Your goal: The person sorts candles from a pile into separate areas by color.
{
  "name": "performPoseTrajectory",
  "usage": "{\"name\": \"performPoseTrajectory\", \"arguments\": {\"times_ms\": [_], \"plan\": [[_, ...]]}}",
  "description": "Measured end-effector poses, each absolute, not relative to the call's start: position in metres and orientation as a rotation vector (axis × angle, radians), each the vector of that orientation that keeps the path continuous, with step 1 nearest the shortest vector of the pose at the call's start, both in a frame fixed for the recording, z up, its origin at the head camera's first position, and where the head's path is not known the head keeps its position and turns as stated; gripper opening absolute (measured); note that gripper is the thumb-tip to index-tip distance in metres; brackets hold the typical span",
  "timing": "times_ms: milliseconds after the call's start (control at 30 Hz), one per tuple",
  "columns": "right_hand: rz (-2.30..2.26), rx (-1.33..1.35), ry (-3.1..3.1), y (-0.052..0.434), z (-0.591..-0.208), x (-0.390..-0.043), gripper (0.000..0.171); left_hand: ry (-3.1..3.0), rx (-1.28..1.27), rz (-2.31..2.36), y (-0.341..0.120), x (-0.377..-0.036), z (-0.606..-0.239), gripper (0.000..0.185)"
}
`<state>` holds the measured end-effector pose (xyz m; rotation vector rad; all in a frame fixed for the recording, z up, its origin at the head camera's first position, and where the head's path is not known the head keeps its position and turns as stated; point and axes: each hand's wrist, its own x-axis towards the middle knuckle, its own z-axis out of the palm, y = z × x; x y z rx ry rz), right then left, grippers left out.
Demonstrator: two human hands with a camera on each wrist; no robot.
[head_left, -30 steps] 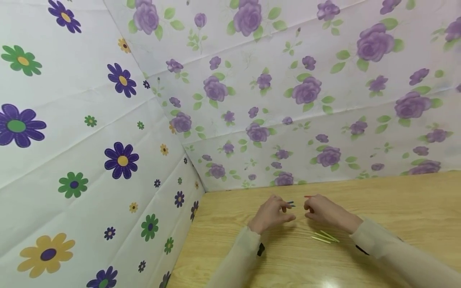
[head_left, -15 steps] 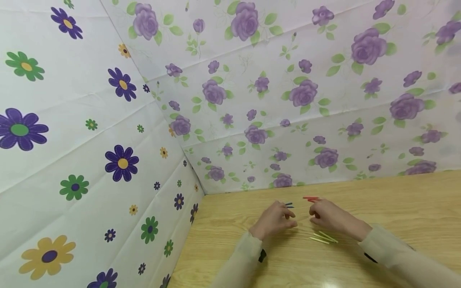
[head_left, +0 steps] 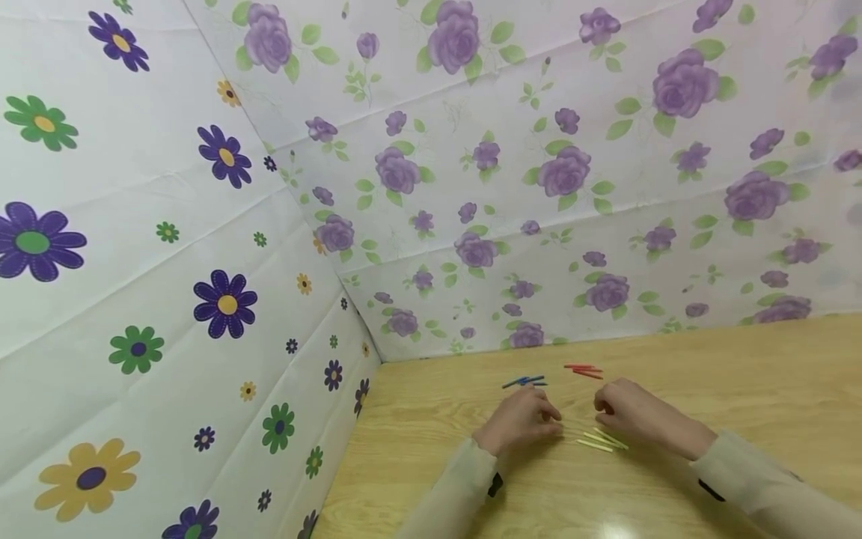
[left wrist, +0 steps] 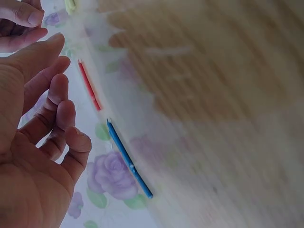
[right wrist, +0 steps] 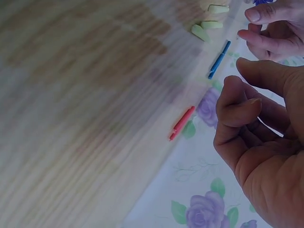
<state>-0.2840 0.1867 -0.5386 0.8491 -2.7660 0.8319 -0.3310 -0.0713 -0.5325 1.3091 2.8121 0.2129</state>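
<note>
Three small groups of slim coloured sticks, shaped like thin candles, lie on the wooden table. The blue sticks (head_left: 523,381) are at the back left and the red sticks (head_left: 583,369) at the back right. Closer in lie the pale yellow sticks (head_left: 601,440). My left hand (head_left: 521,423) hovers in front of the blue group, fingers loosely bent, holding nothing. My right hand (head_left: 640,412) is beside the yellow sticks, in front of the red ones. In the right wrist view its fingers (right wrist: 237,111) curl loosely around nothing, the thumb apart from them.
The wooden table (head_left: 761,389) meets a rose-patterned cloth wall (head_left: 566,247) at the back. A second wall with daisies (head_left: 168,292) stands on the left. Both sleeved forearms reach in from the front edge.
Both hands have drawn back from the far sticks toward the front, the right one also moving right. The blue and red groups, partly covered before, now show fully.
</note>
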Motion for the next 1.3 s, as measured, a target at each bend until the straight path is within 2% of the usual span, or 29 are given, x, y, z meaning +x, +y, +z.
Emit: {"name": "performPoseTrajectory", "arguments": {"times_ms": [100, 367, 1067, 1300], "plan": [[0.849, 0.84, -2.771, 0.191, -0.543, -0.281, 0.027, 2.801, 1.313, 0.214, -0.07, -0.328, -0.535, 0.021], [0.881, 0.907, -2.717, 0.201, -0.555, -0.275, 0.024, 2.777, 1.346, 0.225, -0.065, -0.322, -0.537, 0.022], [0.94, 0.769, -2.921, 0.204, -0.545, -0.253, 0.022, 2.8, 1.341, 0.004, -0.048, -0.316, -0.539, 0.016], [0.951, 0.818, -2.855, 0.206, -0.564, -0.259, 0.026, 2.809, 1.391, -0.002, -0.045, -0.314, -0.54, 0.012]]}}
